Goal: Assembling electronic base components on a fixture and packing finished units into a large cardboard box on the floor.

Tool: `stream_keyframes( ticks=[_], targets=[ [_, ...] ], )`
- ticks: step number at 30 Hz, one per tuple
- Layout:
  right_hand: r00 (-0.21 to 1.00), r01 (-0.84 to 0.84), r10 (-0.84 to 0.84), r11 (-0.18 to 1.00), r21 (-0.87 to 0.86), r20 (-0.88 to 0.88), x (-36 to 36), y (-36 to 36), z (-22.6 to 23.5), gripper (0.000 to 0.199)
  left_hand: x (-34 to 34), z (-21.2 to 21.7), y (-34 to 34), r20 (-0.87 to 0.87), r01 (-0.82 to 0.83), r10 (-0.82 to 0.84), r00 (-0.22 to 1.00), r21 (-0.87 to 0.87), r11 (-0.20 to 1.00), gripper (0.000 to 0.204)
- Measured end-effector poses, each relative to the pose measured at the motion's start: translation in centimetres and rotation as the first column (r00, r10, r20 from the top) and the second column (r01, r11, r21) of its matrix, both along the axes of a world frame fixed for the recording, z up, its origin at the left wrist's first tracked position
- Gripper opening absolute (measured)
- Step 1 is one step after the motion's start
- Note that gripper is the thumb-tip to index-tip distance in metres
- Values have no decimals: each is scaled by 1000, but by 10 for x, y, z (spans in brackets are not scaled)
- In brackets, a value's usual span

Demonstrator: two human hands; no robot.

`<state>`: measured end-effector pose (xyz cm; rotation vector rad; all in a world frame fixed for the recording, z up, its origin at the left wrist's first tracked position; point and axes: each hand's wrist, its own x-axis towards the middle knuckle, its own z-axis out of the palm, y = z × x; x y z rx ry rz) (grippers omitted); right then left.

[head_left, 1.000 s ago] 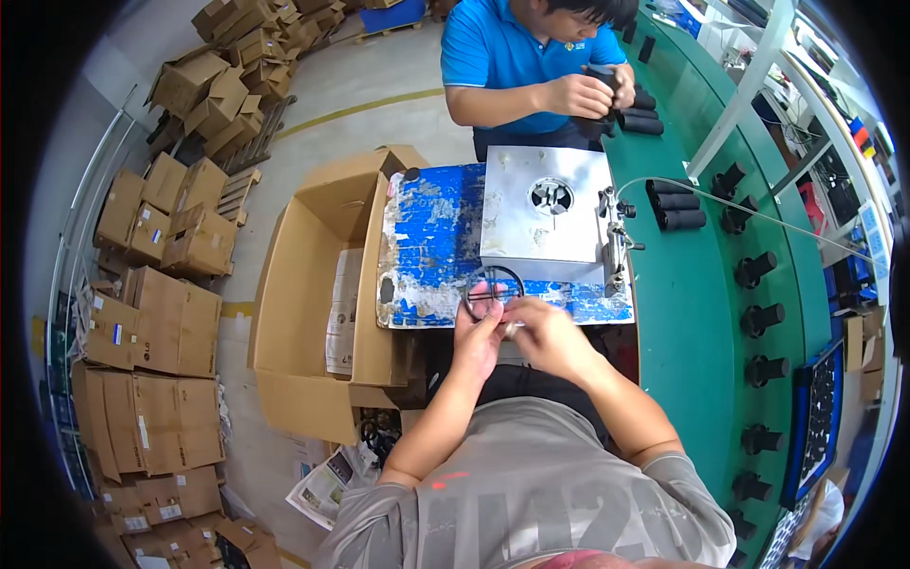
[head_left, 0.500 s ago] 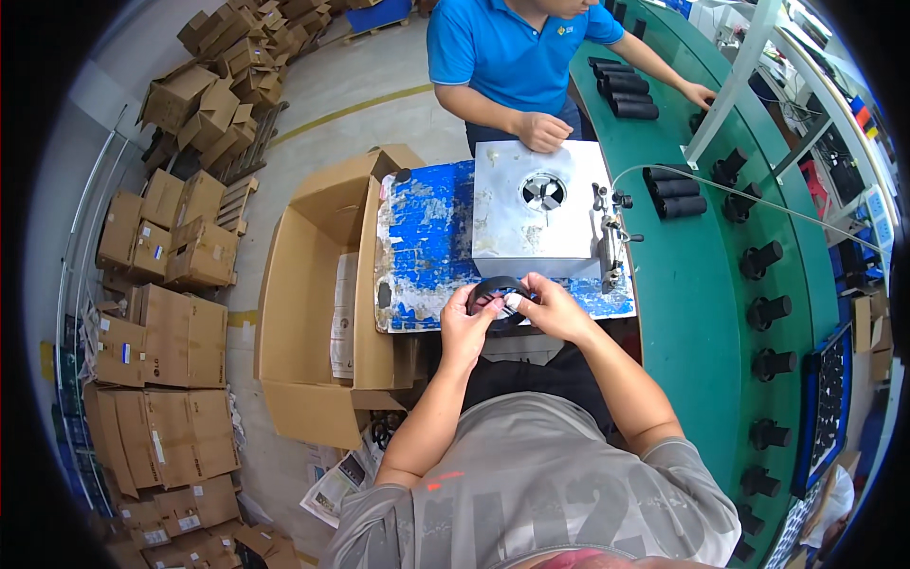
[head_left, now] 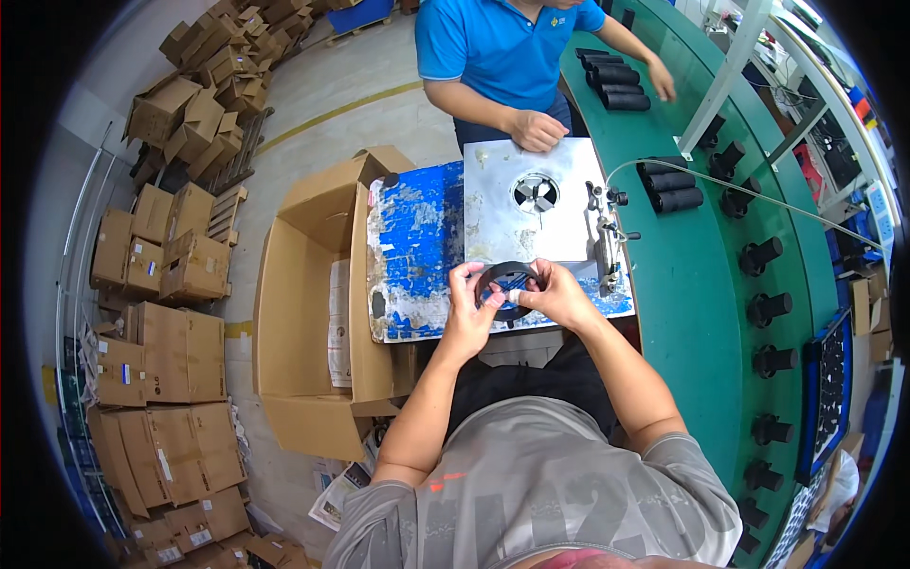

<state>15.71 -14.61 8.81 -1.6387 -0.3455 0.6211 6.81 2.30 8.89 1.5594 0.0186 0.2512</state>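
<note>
Our left hand (head_left: 471,308) and right hand (head_left: 555,296) both pinch a black ring (head_left: 505,281), fingers clamped on its rim. We hold it above the worn blue table (head_left: 417,242), just before the metal plate (head_left: 531,213).

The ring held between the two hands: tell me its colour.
Black. The ring is gripped by the left hand and right hand; the head view shows it best.

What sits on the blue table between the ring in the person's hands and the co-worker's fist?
A grey metal plate with a small round fan set in it lies between the black ring and the co-worker's fist, seen in the head view.
</note>
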Motion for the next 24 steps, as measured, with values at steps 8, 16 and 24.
stream_keyframes(
  ticks=[8,16,24],
  targets=[
    [834,239,27,883,-404,552,114,7,27,53,122,-20,0,-93,6,10,996,169,986,54],
    [816,307,164,690,-656,554,188,26,-8,42,212,-34,-7,-173,-152,336,926,643,751,44],
    [863,324,135,591,-739,486,197,38,-19,47,218,-35,-5,-164,-189,446,880,740,645,45]
  ],
)
